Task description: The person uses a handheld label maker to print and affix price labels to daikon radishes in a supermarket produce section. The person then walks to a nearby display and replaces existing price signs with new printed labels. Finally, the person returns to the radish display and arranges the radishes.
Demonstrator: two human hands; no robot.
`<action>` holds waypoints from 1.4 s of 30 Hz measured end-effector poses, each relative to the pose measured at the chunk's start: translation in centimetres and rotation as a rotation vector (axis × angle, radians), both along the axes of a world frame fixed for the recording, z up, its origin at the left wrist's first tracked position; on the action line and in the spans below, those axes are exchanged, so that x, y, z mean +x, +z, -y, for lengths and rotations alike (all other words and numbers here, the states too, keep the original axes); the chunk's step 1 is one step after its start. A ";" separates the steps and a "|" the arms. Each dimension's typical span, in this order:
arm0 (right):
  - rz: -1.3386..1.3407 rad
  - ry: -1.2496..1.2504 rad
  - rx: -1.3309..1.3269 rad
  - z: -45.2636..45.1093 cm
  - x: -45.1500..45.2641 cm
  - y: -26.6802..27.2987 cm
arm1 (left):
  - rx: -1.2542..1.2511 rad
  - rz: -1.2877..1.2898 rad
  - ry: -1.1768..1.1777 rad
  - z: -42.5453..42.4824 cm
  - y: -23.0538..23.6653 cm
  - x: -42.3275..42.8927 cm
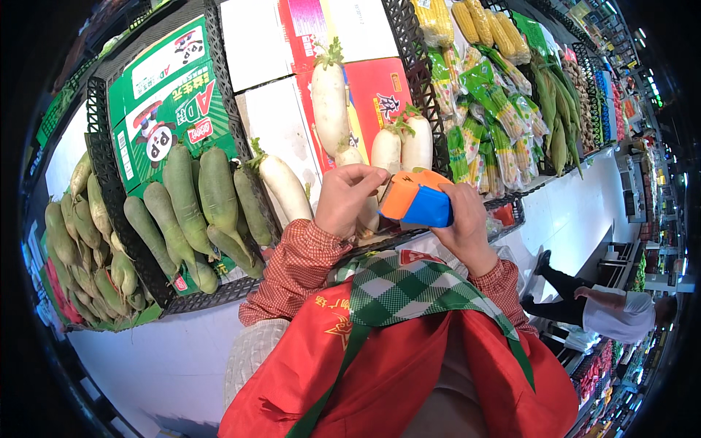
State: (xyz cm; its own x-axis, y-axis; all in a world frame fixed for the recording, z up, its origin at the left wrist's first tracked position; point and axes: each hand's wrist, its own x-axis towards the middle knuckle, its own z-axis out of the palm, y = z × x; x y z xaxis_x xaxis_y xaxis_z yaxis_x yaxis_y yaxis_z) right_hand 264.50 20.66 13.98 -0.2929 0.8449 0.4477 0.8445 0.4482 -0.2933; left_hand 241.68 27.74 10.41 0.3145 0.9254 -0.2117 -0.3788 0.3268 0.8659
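My right hand (464, 219) grips an orange and blue handheld tape dispenser (417, 198) over the front edge of a produce crate. At its left end, my left hand (353, 194) has thumb and forefinger pinched together near the cutting edge; whether a piece of tape is between them I cannot tell. Just beyond the hands lie white radishes with leafy tops, one long white radish (330, 109) pointing away from me and two shorter ones side by side. Another white radish (285, 186) rests left of my left hand. Part of a radish shows beneath the dispenser.
Green radishes (219, 186) fill the crate on the left, with more (82, 235) farther left. Black plastic crate walls (233, 93) divide the produce. Bagged vegetables (498, 109), packed corn (476, 22) and corn in husks (553, 109) lie right. A person (613, 309) walks in the aisle at right.
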 end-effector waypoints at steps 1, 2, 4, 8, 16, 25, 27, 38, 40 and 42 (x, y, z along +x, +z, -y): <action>0.001 -0.001 -0.006 0.0 0.1 0.0 | -0.022 0.000 -0.010 0.0 0.0 0.0; 0.000 0.000 -0.012 0.1 0.1 -0.1 | -0.037 0.010 -0.017 -0.1 0.1 0.0; 0.012 0.004 -0.016 0.2 0.2 -0.1 | -0.045 0.020 -0.010 -0.1 0.1 0.0; 0.018 0.000 -0.021 0.3 0.2 -0.2 | 0.103 -0.090 0.030 0.0 -0.4 0.2; 0.074 -0.035 -0.085 0.6 -0.3 -0.2 | 0.340 -0.357 0.176 0.4 -1.7 1.1; 0.090 -0.029 -0.131 0.7 -0.6 -0.1 | 0.504 -0.506 0.291 0.7 -1.5 0.9; 0.096 -0.021 -0.115 0.7 -0.6 0.0 | 0.539 -0.550 0.287 0.9 -1.1 0.8; 0.172 -0.142 -0.125 0.5 0.2 -0.2 | 0.792 -0.533 0.325 2.3 0.4 0.4; 0.084 -0.176 -0.097 0.4 1.0 -0.4 | 0.715 -0.506 0.322 2.2 -0.1 -0.1; 0.010 -0.214 -0.078 0.3 1.7 -0.5 | 0.617 -0.499 0.365 1.7 -1.1 -0.6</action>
